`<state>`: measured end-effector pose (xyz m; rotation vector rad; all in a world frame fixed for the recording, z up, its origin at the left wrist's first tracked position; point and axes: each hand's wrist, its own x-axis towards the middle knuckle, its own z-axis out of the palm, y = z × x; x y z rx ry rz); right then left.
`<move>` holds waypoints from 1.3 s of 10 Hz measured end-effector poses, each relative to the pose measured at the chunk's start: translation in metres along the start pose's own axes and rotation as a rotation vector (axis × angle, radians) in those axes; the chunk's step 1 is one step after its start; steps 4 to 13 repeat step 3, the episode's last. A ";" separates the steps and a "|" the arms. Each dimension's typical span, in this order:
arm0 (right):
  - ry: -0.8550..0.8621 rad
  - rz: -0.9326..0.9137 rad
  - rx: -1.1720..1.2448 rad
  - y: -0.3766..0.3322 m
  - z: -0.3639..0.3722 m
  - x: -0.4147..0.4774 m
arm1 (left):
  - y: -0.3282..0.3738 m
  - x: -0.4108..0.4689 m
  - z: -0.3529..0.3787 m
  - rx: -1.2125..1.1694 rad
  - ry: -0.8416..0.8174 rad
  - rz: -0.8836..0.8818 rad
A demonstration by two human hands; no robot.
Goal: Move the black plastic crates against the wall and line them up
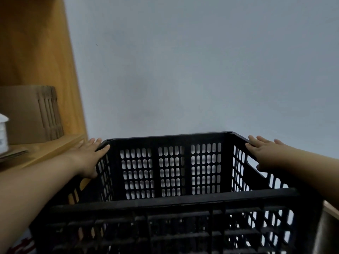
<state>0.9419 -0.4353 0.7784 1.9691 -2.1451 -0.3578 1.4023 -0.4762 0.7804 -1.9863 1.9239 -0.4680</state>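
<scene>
A black plastic crate (pixel 170 200) with slotted walls fills the lower half of the head view, its open top towards me and its far wall close to the pale grey wall (pixel 201 70). My left hand (pixel 89 156) grips the crate's left rim near the far corner, thumb inside and fingers outside. My right hand (pixel 264 153) holds the right rim near the far corner, above a handle cut-out. The crate looks empty. I cannot see its underside or what it rests on.
A wooden shelf unit (pixel 45 70) stands at the left against the wall, with a cardboard box (pixel 31 114) and a white container (pixel 3 132) on its board. A pale object (pixel 330 213) shows at the lower right edge.
</scene>
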 end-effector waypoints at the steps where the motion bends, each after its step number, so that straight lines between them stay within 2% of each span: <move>1: -0.016 0.005 0.077 -0.003 -0.024 -0.016 | -0.001 -0.011 -0.026 -0.094 0.018 0.006; 2: 0.056 -0.049 0.103 -0.012 -0.060 -0.041 | 0.002 -0.024 -0.057 -0.261 0.061 0.054; 3: 0.299 -0.159 0.190 -0.027 -0.108 -0.077 | 0.004 -0.046 -0.093 -0.514 0.188 0.147; 13: 0.299 -0.159 0.190 -0.027 -0.108 -0.077 | 0.004 -0.046 -0.093 -0.514 0.188 0.147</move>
